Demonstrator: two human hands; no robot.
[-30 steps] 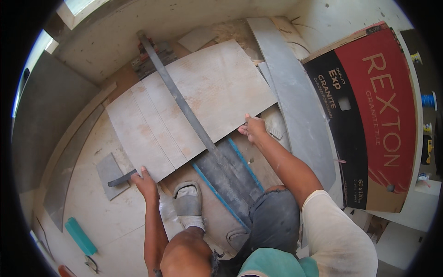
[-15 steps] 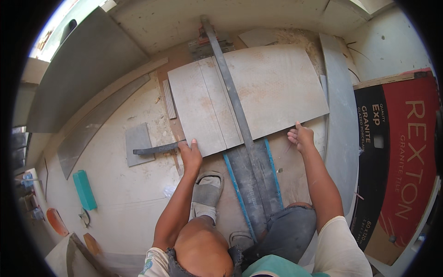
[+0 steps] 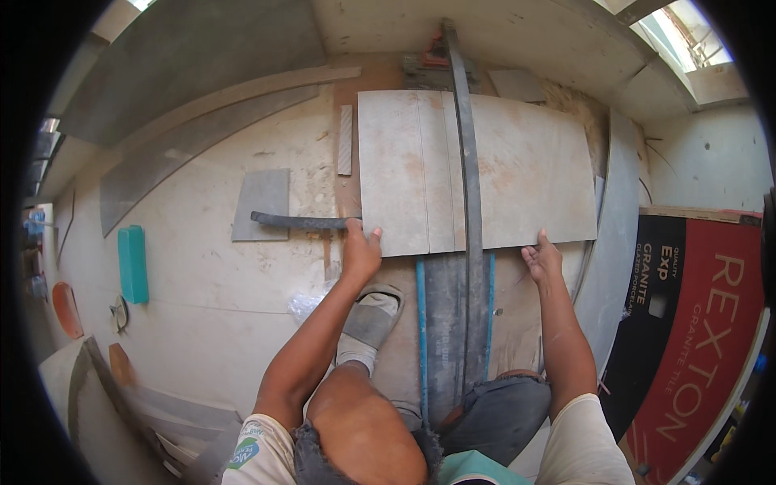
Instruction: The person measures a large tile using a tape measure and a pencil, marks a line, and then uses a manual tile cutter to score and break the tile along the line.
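A large pale grey tile (image 3: 533,170) with brownish dust lies across a long manual tile cutter (image 3: 443,323) with blue edges. The cutter's dark rail (image 3: 467,162) passes over it. Two thin lines run along the tile left of the rail; I cannot tell whether they are scores or full cuts. My left hand (image 3: 361,252) grips the tile's near left corner, thumb on top, beside a black bar (image 3: 299,221) that sticks out to the left. At the near edge, right of the rail, my right hand (image 3: 543,260) pinches the tile with its thumb on top and fingers curled below.
A small grey tile piece (image 3: 263,194) lies under the bar's end. Long grey slabs lean at the upper left (image 3: 194,73) and stand along the right (image 3: 612,202). A red and black tile carton (image 3: 703,307) is at the right, a teal box (image 3: 133,264) at the left.
My view has turned, so the tile and cutter now appear straighter and farther right. Both hands keep their places on the tile's near edge.
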